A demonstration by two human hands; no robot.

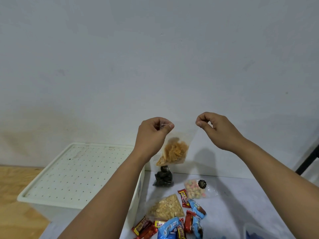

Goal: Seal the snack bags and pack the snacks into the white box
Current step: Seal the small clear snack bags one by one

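I hold a clear bag of orange-yellow fried snack sticks (175, 151) up in the air above the table. My left hand (153, 135) pinches its top left corner and my right hand (215, 129) pinches its top right corner, stretching the top edge between them. The white box (72, 171), covered by a dotted lid, stands at the left, under my left forearm. On the table below lie a bag of peanuts (166, 208), a bag of coloured puffs (196, 188), a bag of dark snacks (164, 177) and several wrapped candy bars (174, 225).
A pale wall fills the background right behind the table (241, 204). Wooden floor (15, 195) shows at the left beside the box. A dark frame leg (309, 159) stands at the right edge. A clear container's corner (255, 232) sits at the bottom right.
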